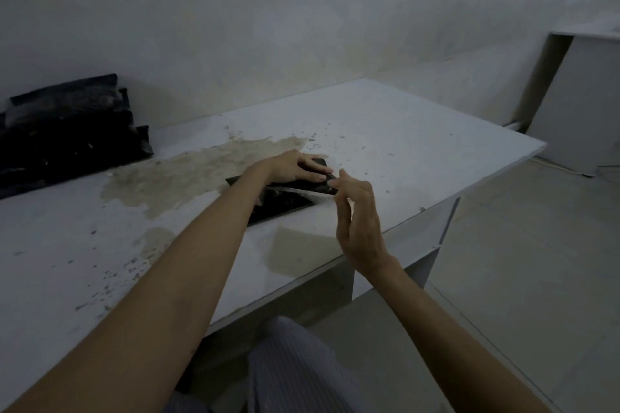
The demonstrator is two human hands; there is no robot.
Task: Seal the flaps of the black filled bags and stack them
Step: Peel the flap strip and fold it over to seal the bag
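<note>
**Hands at the flap of a black bag near the table's right edge**

A flat black plastic filled bag (285, 203) lies on the stained white table (402, 131), near its right edge. The left hand (297, 166) rests flat on the bag's far end, fingers straight and pressing down. The right hand (357, 214) is held upright just beside the bag's right end, fingers loosely extended, its fingertips (335, 183) at the bag's edge; whether they pinch the flap cannot be told. A pile of black filled bags (67, 131) sits at the table's far left corner against the pale wall (302, 10), well apart from the hands
</note>
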